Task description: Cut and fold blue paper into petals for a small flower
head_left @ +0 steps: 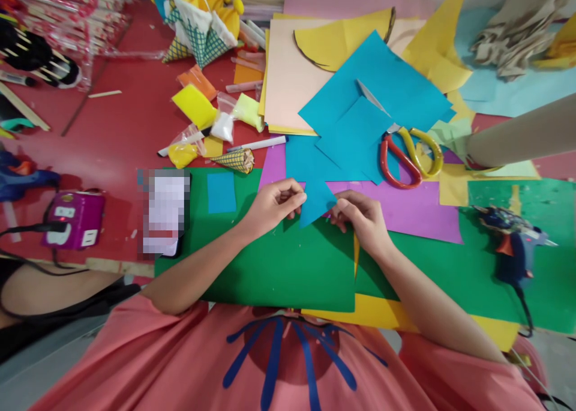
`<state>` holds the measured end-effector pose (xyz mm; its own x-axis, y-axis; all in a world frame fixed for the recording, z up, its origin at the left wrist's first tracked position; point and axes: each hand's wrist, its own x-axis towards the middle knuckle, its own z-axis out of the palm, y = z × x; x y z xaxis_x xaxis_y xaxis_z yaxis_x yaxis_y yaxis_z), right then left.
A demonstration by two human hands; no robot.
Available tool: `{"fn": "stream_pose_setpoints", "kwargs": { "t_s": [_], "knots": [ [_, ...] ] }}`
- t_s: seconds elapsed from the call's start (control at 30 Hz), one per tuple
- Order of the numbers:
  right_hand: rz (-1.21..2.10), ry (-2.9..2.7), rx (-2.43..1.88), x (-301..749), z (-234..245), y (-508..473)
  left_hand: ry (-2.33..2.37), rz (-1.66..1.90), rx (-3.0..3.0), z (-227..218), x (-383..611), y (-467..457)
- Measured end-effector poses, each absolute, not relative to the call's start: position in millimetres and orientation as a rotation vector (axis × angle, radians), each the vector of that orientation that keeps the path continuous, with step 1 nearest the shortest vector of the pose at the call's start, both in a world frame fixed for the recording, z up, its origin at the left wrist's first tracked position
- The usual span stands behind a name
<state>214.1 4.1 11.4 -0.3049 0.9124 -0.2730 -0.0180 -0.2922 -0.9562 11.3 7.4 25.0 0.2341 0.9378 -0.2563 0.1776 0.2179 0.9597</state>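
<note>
A small piece of blue paper [317, 202] is held up between both hands over a green sheet [279, 267]. My left hand [279, 202] pinches its left edge between thumb and fingers. At its right corner, my right hand [360, 216] grips it the same way. Beyond the hands lie larger blue sheets [360, 135] and a purple sheet [414, 210]. Scissors [405, 153] with one red and one yellow handle rest there, blades partly over the blue paper. A small blue rectangle [221, 192] lies flat left of my left hand.
A phone [164, 213] lies at left, beside a purple power socket box [75, 219]. Glue guns lie at far left [22, 177] and right [517, 249]. Clay packets [195, 106], a patterned paper cone [236, 160] and a marker [261, 143] sit behind. A pale tube [522, 132] juts in from the right.
</note>
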Motion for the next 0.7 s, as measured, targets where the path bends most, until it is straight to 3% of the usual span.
{"fn": "stream_pose_setpoints", "kwargs": {
  "t_s": [0.47, 0.7],
  "knots": [
    [1.513, -1.242, -1.309, 211, 10, 2, 1.178, 0.805, 1.645, 13, 14, -2],
    [1.561, -1.245, -1.261, 212, 13, 2, 1.11, 0.731, 1.435, 24, 11, 2]
  ]
}}
